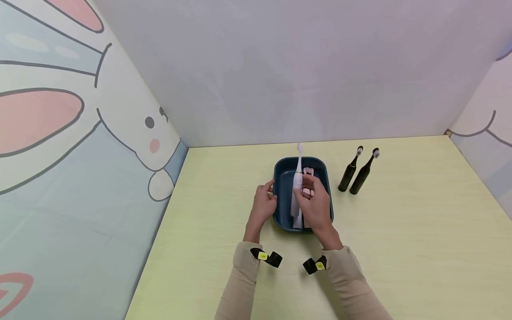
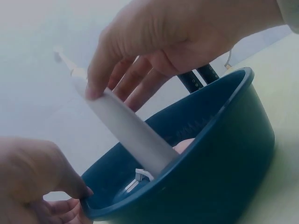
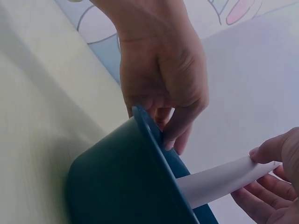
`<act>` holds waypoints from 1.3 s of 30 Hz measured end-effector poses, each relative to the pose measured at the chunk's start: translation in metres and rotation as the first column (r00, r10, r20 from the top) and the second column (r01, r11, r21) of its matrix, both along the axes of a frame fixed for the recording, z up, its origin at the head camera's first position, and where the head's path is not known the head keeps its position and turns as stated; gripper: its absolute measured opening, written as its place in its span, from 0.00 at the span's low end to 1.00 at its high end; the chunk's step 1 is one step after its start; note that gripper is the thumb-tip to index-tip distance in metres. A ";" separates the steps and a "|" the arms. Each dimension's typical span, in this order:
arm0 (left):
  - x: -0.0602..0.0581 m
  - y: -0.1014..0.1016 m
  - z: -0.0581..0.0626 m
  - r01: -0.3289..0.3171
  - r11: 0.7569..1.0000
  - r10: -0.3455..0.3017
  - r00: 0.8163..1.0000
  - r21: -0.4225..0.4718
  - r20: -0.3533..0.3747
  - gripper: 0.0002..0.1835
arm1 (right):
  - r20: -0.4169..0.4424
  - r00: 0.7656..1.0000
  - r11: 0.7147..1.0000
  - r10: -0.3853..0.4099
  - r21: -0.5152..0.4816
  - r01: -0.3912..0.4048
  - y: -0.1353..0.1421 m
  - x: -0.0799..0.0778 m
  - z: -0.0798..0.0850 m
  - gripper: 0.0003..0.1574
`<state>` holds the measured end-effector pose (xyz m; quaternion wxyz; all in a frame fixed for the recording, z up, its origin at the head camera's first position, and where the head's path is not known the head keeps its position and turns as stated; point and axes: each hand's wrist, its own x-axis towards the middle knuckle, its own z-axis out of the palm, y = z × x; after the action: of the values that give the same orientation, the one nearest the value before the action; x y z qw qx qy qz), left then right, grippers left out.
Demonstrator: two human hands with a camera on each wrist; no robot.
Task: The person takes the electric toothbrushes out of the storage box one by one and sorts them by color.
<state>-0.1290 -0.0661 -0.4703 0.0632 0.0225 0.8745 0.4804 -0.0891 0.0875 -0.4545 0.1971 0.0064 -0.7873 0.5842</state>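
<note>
With the thumb and fingers [image 2: 105, 60] of my right hand [image 1: 317, 205] I pinch a white electric toothbrush [image 1: 298, 186] by its handle, holding it tilted over the dark blue basin [image 1: 283, 200], brush head up and pointing toward the wall [image 1: 280, 89]. Both wrist views lose its lower end behind the rim, so I can't tell whether it touches the bottom. My left hand [image 1: 264, 204] pinches the basin's rim on the left side, thumb over the edge. Inside the basin lies a pink thing [image 1: 308, 170], partly covered by my right hand. Two black electric toothbrushes [image 1: 348, 174] lie side by side on the desk [image 1: 208, 213], just right of the basin, their heads toward the wall.
</note>
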 end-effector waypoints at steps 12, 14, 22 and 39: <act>-0.001 0.002 0.001 -0.004 1.000 0.005 1.000 -0.026 0.014 0.28 | -0.071 0.996 0.996 -0.053 -0.068 0.048 0.012 0.005 0.011 0.27; -0.001 0.002 0.000 -0.009 1.000 0.009 1.000 -0.030 0.021 0.28 | -0.090 0.994 0.996 -0.062 -0.075 0.056 0.012 0.010 0.019 0.26; 0.000 0.002 0.001 -0.008 0.999 0.008 1.000 -0.038 0.014 0.28 | -0.149 0.979 0.990 -0.139 -0.015 0.138 0.019 0.022 0.044 0.25; 0.000 0.005 0.001 -0.016 0.999 0.017 1.000 -0.041 0.023 0.28 | -0.284 0.909 0.952 -0.306 -0.100 0.289 0.060 0.012 0.011 0.25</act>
<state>-0.1294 -0.0610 -0.4696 0.0700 0.0085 0.8834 0.4633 -0.0774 0.1478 -0.4436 0.3994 -0.0318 -0.7241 0.5614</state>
